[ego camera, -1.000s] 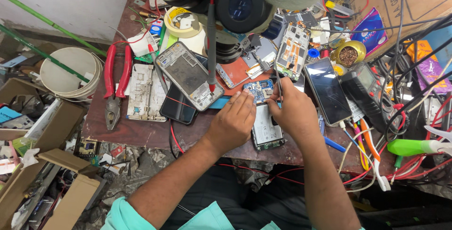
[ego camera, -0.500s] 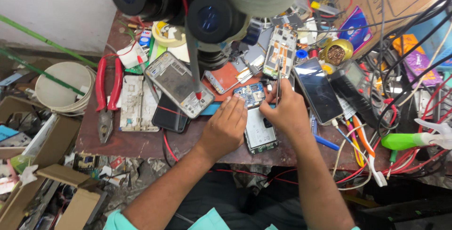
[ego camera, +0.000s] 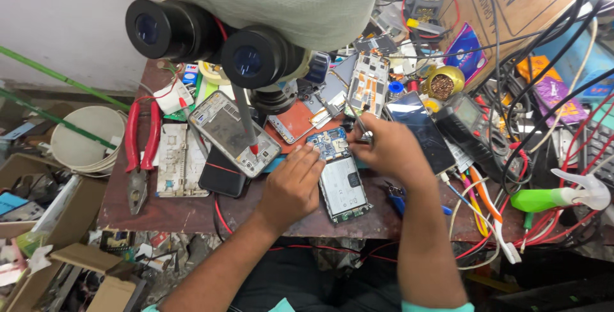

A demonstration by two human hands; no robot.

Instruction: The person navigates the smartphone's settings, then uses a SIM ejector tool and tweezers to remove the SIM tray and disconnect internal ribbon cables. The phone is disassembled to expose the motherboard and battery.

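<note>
— Start at the left edge of the worktop [ego camera: 121,213]. What lies there?

— A stack of pale round bowls [ego camera: 80,138] just off its edge, then red-handled pliers [ego camera: 139,152] lying flat, and beside them a white phone frame [ego camera: 179,160].

— And under the microscope?

— The twin black eyepieces [ego camera: 211,43] hang over an opened phone [ego camera: 233,134] with a silvery back, tilted, partly resting on a black phone [ego camera: 224,174] (a red line crosses that one).

— Now the hands.

— The left hand [ego camera: 291,187] rests on the worktop, its fingers [ego camera: 311,156] close together and pressing the left edge of the opened smartphone [ego camera: 341,181] near its blue circuit board [ego camera: 329,144]. That smartphone lies face down in the middle of the worktop, between the two hands, its lower end pointing toward the person.

— The right hand?

— The right hand [ego camera: 393,152] sits at the phone's upper right corner, fingers pinched together on thin metal tweezers [ego camera: 359,128], whose tip comes down at the board's right edge (I cannot tell whether it touches).

— Further right?

— A dark glass phone screen [ego camera: 419,130] just beyond the right hand, a black multimeter [ego camera: 470,126] beside it, a brass tip-cleaner pot [ego camera: 442,83] behind, then tangled red, black and orange cables [ego camera: 550,120] and a green spray nozzle [ego camera: 550,198].
</note>
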